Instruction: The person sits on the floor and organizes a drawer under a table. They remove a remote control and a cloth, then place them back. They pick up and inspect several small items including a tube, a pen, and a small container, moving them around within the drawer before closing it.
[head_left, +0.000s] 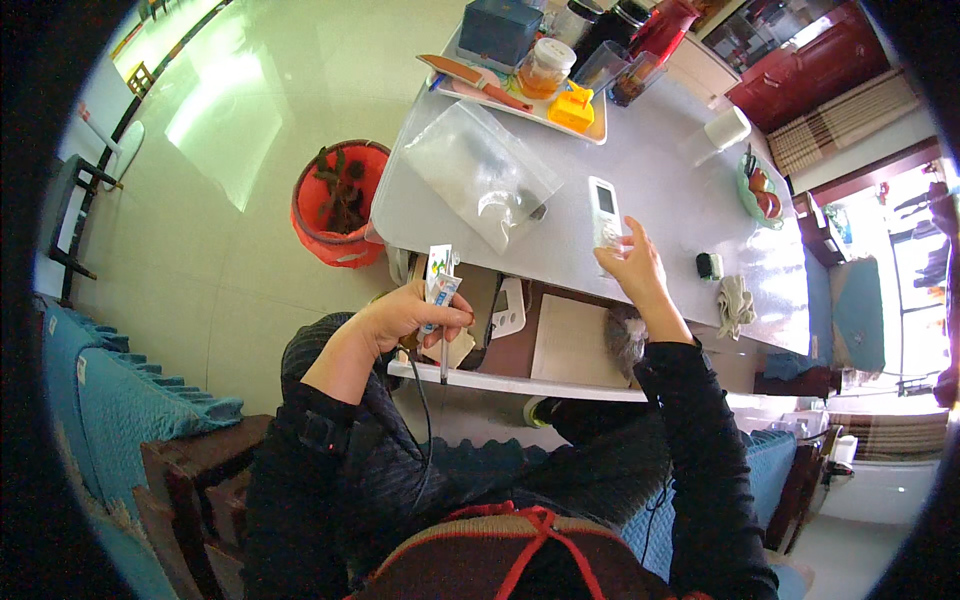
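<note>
My left hand, above the drawer's left end, grips a bundle of slim items. Among them are small printed tubes and a pen-like stick that points down. My right hand is at the near end of a white remote control on the table. Its thumb and fingers are apart around that end; whether they grip it, I cannot tell. Below the tabletop, an open drawer holds a white device, a pale flat sheet or box and a tied plastic bag.
A clear zip bag lies on the grey table. Behind it, a tray carries an orange-sheathed knife, a jar and a yellow container. Gloves and a brush lie right. A red bin stands left.
</note>
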